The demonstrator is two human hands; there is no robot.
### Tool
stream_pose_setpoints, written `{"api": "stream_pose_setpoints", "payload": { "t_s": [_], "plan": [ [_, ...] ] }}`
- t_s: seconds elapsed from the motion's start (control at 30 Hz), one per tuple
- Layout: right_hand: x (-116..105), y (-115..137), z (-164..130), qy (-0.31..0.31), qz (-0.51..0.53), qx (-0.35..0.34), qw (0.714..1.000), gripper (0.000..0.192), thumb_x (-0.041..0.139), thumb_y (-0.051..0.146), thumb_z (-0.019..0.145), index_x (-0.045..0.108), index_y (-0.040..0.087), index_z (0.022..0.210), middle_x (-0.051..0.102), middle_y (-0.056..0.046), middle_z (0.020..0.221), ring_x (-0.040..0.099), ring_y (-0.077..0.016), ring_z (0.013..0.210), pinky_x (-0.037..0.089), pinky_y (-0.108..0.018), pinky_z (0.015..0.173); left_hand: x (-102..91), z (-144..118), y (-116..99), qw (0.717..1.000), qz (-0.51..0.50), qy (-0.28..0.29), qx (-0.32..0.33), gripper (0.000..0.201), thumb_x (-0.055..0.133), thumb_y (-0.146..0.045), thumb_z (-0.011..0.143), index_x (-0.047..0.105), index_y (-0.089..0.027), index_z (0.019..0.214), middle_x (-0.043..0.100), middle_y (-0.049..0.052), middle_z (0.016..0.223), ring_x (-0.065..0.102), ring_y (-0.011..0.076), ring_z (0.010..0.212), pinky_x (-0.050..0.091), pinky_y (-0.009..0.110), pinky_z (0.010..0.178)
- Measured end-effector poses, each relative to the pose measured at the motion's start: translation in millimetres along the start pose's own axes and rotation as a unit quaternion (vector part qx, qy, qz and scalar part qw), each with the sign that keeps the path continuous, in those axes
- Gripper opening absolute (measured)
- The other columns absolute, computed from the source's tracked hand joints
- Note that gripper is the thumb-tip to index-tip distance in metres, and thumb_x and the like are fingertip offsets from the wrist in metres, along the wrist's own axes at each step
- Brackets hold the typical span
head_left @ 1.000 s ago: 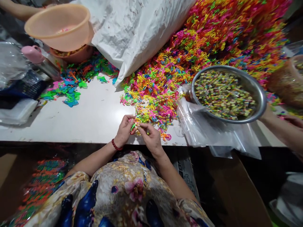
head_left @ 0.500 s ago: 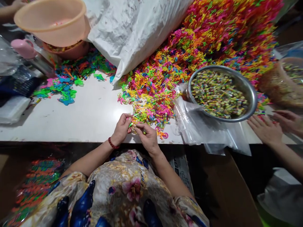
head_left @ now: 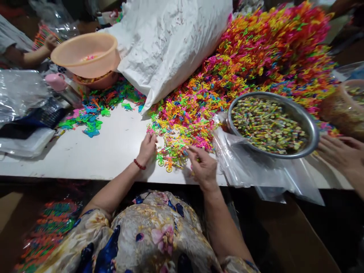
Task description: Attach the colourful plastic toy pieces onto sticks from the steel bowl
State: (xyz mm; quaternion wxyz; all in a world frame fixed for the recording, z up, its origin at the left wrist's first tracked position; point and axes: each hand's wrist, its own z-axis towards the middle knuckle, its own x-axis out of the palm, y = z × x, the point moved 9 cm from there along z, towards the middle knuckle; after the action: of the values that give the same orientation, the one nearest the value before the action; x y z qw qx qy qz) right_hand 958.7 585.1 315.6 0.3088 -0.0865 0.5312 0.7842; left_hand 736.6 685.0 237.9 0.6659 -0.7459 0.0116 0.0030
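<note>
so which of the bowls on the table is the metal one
The metal bowl right of the person's right hand, filled with small multicoloured pieces. The two orange plastic basins stacked at far left are matte and orange, not shiny.

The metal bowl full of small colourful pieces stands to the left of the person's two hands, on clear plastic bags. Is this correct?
Not quite. In the head view the metal bowl stands to the right of the left hand and right hand, not the left. It does rest on the clear plastic bags.
</note>
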Motion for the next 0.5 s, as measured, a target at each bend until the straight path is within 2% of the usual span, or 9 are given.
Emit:
{"api": "stream_pose_setpoints", "payload": {
  "t_s": [0.03, 0.1, 0.17, 0.27, 0.33, 0.43, 0.5],
  "plan": [
    [-15, -3, 7, -0.037, -0.04, -0.011, 0.998, 0.027, 0.063, 0.036, 0.09, 0.072, 0.024, 0.113, 0.071, -0.01, 0.118, 0.065, -0.0251, 0.11, 0.052, -0.043, 0.098, -13.7, 16, -2, 0.997, 0.064, -0.047, 0.007, 0.024, 0.058, -0.043, 0.091, 0.053, -0.019, 0.087, 0.056, 0.002, 0.082, 0.052, 0.0128, 0.066, 0.042, 0.025, 0.063],
    [-35, -7, 13, -0.087, -0.1, -0.018, 0.991, 0.029, 0.063, 0.037, 0.089, 0.071, 0.022, 0.112, 0.067, -0.013, 0.124, 0.059, -0.0278, 0.119, 0.048, -0.046, 0.103, -35.3, 43, -5, 0.971, 0.199, -0.129, 0.02, 0.022, 0.066, -0.037, 0.085, 0.054, -0.018, 0.086, 0.056, 0.007, 0.094, 0.056, 0.0195, 0.087, 0.045, 0.032, 0.08],
    [-38, -12, 9, -0.096, -0.101, -0.007, 0.99, 0.027, 0.06, 0.039, 0.09, 0.07, 0.021, 0.107, 0.068, -0.014, 0.116, 0.061, -0.0271, 0.112, 0.049, -0.045, 0.099, -40.4, 64, -3, 0.939, 0.307, -0.155, 0.024, 0.027, 0.069, -0.039, 0.082, 0.054, -0.017, 0.087, 0.054, 0.013, 0.104, 0.054, 0.0273, 0.104, 0.041, 0.039, 0.094],
    [-8, -24, -10, -0.039, -0.005, 0.061, 0.997, 0.025, 0.059, 0.043, 0.091, 0.067, 0.021, 0.099, 0.069, -0.008, 0.097, 0.063, -0.0213, 0.09, 0.053, -0.037, 0.083, -32.8, 80, 10, 0.907, 0.397, -0.14, 0.016, 0.03, 0.067, -0.043, 0.08, 0.053, -0.018, 0.085, 0.054, 0.016, 0.106, 0.049, 0.0334, 0.113, 0.036, 0.045, 0.101],
    [23, -32, -28, 0.021, 0.091, 0.136, 0.986, 0.028, 0.06, 0.048, 0.089, 0.065, 0.021, 0.096, 0.067, -0.004, 0.088, 0.061, -0.0175, 0.079, 0.052, -0.03, 0.07, -31.4, 81, 17, 0.905, 0.398, -0.151, 0.014, 0.028, 0.067, -0.042, 0.079, 0.052, -0.019, 0.086, 0.056, 0.014, 0.105, 0.049, 0.032, 0.111, 0.037, 0.044, 0.099],
    [67, -32, -53, 0.1, 0.241, 0.237, 0.936, 0.036, 0.06, 0.057, 0.087, 0.061, 0.021, 0.088, 0.058, 0.003, 0.069, 0.054, -0.0128, 0.062, 0.046, -0.024, 0.057, -34.0, 79, 26, 0.927, 0.337, -0.163, 0.017, 0.023, 0.065, -0.035, 0.077, 0.051, -0.02, 0.087, 0.059, 0.009, 0.096, 0.052, 0.0268, 0.102, 0.042, 0.038, 0.089],
    [84, -25, -63, 0.12, 0.316, 0.278, 0.899, 0.04, 0.059, 0.062, 0.086, 0.059, 0.022, 0.085, 0.056, 0.004, 0.066, 0.048, -0.0105, 0.055, 0.043, -0.023, 0.053, -34.9, 78, 30, 0.943, 0.295, -0.153, 0.03, 0.02, 0.066, -0.03, 0.074, 0.052, -0.021, 0.086, 0.059, 0.005, 0.087, 0.053, 0.0236, 0.094, 0.044, 0.035, 0.083]
  ]
}}
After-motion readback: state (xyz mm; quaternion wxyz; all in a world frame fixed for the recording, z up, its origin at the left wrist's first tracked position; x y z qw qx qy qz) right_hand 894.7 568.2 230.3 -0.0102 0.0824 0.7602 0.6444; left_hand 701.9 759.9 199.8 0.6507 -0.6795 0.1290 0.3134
